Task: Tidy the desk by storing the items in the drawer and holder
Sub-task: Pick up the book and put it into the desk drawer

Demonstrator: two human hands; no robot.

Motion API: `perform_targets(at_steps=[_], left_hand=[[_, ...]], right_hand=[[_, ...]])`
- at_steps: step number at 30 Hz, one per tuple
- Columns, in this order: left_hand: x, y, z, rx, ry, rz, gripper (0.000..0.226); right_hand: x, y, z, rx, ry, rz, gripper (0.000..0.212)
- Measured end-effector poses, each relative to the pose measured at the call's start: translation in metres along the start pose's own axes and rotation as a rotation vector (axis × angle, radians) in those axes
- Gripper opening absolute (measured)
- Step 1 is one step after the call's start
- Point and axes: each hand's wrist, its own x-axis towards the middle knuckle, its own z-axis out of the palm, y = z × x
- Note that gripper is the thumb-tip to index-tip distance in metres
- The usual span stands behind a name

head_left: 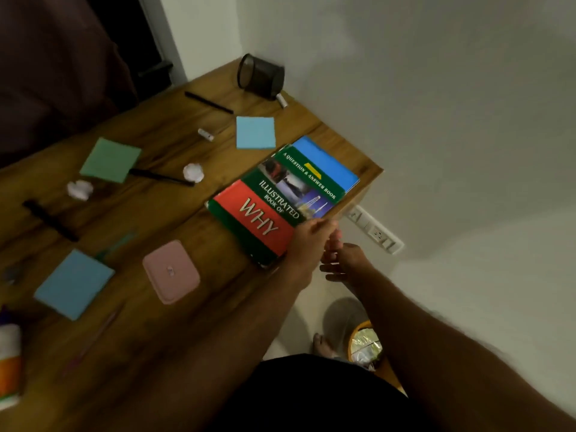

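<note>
Along the left of the tabletop [162, 232] most of the clutter is not yet stored: a blue sticky pad [74, 283], two crumpled paper balls, a green pad [110, 159], black pens and a pink lidded box [171, 271], while the mesh holder [261, 76] stands upright at the far corner by the wall, apparently holding nothing. Further right lies the big "Book of Why" [265, 213], stacked on a blue book [327, 165] near the tabletop's right edge. The left hand [307, 236] lies on the near right corner of the big book, fingers curled over its edge in what looks like a grip beginning. The right hand [343, 263] hangs just beside it, off the edge, loosely spread and holding nothing. The step in hand seems to be lifting the books for the drawer, which is not in view. To do it well, the right hand should slide under the overhanging corner and carry the weight, while the left steadies the top; a one-cornered lift of a heavy hardback would likely tip it or drag the blue book off the edge.
</note>
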Motion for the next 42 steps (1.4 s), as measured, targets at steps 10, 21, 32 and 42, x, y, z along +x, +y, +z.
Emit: perform_targets(at_steps=[10, 21, 32, 42], left_hand=[[-0.026, -0.078, 0.014, -0.341, 0.335, -0.31, 0.025], [-0.031, -0.156, -0.062, -1.216, 0.727, -0.236, 0.099], [-0.003, -0.16, -0.077, -1.498, 0.753, 0.043, 0.109], [-0.005, -0.167, -0.072, -1.439, 0.722, 0.095, 0.121]], right_hand=[[0.03, 0.012, -0.018, -0.103, -0.245, 0.131, 0.061], [0.063, 0.021, 0.009, 0.26, -0.246, 0.297, 0.091], [0.091, 0.029, 0.052, 0.512, -0.243, 0.282, 0.107], [0.084, 0.038, 0.059, 0.506, -0.365, 0.226, 0.112]])
